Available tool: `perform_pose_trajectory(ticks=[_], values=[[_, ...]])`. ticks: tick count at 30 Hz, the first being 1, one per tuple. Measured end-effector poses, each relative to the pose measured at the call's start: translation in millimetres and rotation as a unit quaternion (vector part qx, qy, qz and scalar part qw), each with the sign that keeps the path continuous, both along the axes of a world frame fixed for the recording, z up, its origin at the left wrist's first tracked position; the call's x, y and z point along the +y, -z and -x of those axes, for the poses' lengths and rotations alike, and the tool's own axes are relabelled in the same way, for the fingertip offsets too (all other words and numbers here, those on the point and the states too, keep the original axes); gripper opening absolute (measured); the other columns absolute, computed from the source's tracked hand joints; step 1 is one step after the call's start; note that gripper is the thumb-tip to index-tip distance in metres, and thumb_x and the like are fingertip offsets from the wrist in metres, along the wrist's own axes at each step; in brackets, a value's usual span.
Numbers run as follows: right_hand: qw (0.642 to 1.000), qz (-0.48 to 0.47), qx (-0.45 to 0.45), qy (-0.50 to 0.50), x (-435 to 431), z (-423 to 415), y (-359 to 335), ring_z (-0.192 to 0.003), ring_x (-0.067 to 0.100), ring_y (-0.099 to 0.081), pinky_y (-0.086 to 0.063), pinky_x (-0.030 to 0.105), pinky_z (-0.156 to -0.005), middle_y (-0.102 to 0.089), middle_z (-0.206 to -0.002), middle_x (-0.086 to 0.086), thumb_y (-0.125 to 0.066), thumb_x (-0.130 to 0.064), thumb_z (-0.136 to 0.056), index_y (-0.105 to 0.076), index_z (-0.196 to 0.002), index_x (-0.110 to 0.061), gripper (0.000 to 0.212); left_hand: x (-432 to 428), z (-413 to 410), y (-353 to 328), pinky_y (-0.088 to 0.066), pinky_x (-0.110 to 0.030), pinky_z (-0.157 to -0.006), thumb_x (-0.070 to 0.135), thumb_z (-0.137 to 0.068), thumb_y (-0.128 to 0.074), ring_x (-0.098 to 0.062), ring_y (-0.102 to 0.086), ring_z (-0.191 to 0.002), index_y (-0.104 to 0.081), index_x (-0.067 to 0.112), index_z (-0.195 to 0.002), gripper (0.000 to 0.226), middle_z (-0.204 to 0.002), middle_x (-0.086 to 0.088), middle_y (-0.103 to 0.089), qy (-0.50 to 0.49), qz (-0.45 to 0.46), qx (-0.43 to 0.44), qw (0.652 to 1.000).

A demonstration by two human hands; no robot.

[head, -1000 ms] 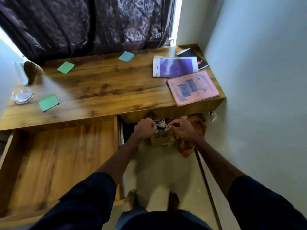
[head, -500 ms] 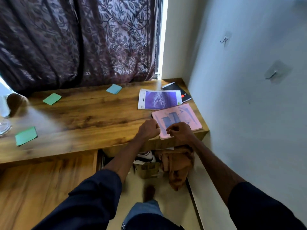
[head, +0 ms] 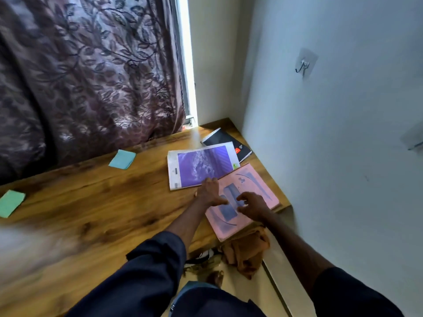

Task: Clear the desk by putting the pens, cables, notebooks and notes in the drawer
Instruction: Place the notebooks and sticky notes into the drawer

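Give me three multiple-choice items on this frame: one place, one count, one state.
1. Where is the black notebook?
A. on the floor
B. far right corner of the desk, partly under the purple notebook
C. at the desk's left end

2. How many notebooks lie on the desk?
A. two
B. five
C. three

3. How is the left hand?
A. open, fingers spread
B. a fist
C. pinching a note

Answers:
1 B: it sticks out from under the purple notebook, by the wall.
2 C: black, purple and pink notebook.
3 A: straight fingers spread where purple and pink meet.
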State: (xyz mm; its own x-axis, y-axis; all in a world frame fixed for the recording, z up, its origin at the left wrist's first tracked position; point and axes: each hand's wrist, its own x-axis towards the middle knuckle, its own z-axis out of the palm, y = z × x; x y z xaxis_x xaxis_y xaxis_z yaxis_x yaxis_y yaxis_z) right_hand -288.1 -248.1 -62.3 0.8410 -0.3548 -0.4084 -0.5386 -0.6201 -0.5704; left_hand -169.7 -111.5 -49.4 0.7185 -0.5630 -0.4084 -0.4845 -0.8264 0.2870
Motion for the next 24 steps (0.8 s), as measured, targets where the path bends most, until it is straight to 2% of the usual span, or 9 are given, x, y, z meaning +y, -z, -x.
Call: perform_pose_trajectory(ticks=[2,4,6,8,11,14,18,21,24], values=[[0.999,-0.015,0.023,0.019,-0.4,-6.0,12.0,-0.103,0.010,-0.055,-0.044,0.015,-0.069,-0.059,-0.128,0.001,-0.074,-0.018,-0.087,-0.059,-0.129,-0.019,0.044,-8.5,-7.9,9.9,-0.043,-0.042,-0.111,0.057,-0.075,-0.079,-0.035,-0.039,-0.138,-0.028,0.005,-0.147,0.102,-0.148,-0.020,-0.035,0.005,-0.046,-0.003,0.999],[0.999,-0.008,0.032,0.036,-0.5,-12.7,20.7,-0.108,0.016,-0.057,-0.053,0.025,-0.082,-0.059,-0.128,0.004,-0.074,-0.018,-0.086,-0.057,-0.131,-0.018,0.047,-16.6,-15.6,17.5,-0.044,-0.044,-0.109,0.057,-0.074,-0.080,-0.036,-0.038,-0.139,-0.024,0.007,-0.149,0.106,-0.149,-0.021,-0.033,0.010,-0.075,-0.028,0.997],[0.999,0.025,0.020,0.037,-0.1,-17.0,25.3,-0.113,0.020,-0.057,-0.052,0.033,-0.094,-0.059,-0.128,0.006,-0.073,-0.020,-0.087,-0.058,-0.130,-0.016,0.046,-21.7,-23.5,20.3,-0.042,-0.048,-0.109,0.058,-0.071,-0.082,-0.038,-0.037,-0.139,-0.022,0.009,-0.151,0.111,-0.150,-0.021,-0.033,0.012,-0.088,-0.032,0.996],[0.998,0.044,0.018,0.040,-1.3,-20.9,27.9,-0.113,0.020,-0.056,-0.051,0.033,-0.095,-0.058,-0.127,0.007,-0.072,-0.023,-0.088,-0.060,-0.129,-0.016,0.043,-23.6,-36.2,20.0,-0.038,-0.052,-0.111,0.058,-0.068,-0.084,-0.038,-0.038,-0.140,-0.023,0.009,-0.151,0.114,-0.150,-0.019,-0.038,-0.006,-0.075,0.004,0.997],[0.997,0.050,0.012,0.057,-5.8,-24.4,29.7,-0.109,0.021,-0.058,-0.052,0.032,-0.091,-0.060,-0.122,0.007,-0.069,-0.023,-0.090,-0.064,-0.123,-0.015,0.035,-20.4,-57.9,19.9,-0.041,-0.043,-0.106,0.057,-0.075,-0.080,-0.032,-0.048,-0.133,-0.041,0.010,-0.141,0.089,-0.143,-0.013,-0.050,-0.011,-0.031,0.072,0.997],[0.995,0.051,-0.013,0.083,-11.6,-30.1,25.7,-0.099,0.021,-0.061,-0.055,0.034,-0.086,-0.067,-0.115,0.010,-0.066,-0.018,-0.091,-0.068,-0.114,-0.010,0.024,-10.6,-74.5,20.8,-0.045,-0.033,-0.086,0.051,-0.091,-0.066,-0.030,-0.061,-0.114,-0.063,0.004,-0.119,0.055,-0.125,-0.017,-0.064,0.016,0.013,0.146,0.989],[0.983,0.082,-0.082,0.140,-19.4,-43.8,11.9,-0.096,0.024,-0.067,-0.054,0.033,-0.084,-0.073,-0.112,0.011,-0.060,-0.008,-0.090,-0.072,-0.110,-0.004,0.024,10.3,-84.9,15.3,-0.050,-0.037,-0.087,0.040,-0.101,-0.055,-0.031,-0.065,-0.107,-0.067,0.005,-0.119,0.042,-0.117,-0.017,-0.068,-0.014,0.099,0.185,0.978],[0.975,0.074,-0.124,0.170,-23.4,-56.6,2.6,-0.093,0.023,-0.066,-0.056,0.029,-0.078,-0.071,-0.114,0.012,-0.064,-0.008,-0.090,-0.070,-0.113,-0.002,0.024,42.0,-98.6,13.2,-0.050,-0.027,-0.068,0.035,-0.102,-0.056,-0.023,-0.065,-0.089,-0.068,0.004,-0.115,0.036,-0.102,-0.009,-0.068,-0.068,0.178,0.189,0.963],[0.959,0.066,-0.167,0.221,-23.3,-70.3,-3.8,-0.087,0.024,-0.065,-0.057,0.032,-0.072,-0.072,-0.107,0.015,-0.065,-0.009,-0.090,-0.070,-0.106,0.000,0.019,77.1,-115.4,14.4,-0.053,-0.027,-0.070,0.025,-0.102,-0.057,-0.022,-0.065,-0.086,-0.067,0.002,-0.114,0.027,-0.102,-0.012,-0.068,-0.182,0.266,0.236,0.917]])
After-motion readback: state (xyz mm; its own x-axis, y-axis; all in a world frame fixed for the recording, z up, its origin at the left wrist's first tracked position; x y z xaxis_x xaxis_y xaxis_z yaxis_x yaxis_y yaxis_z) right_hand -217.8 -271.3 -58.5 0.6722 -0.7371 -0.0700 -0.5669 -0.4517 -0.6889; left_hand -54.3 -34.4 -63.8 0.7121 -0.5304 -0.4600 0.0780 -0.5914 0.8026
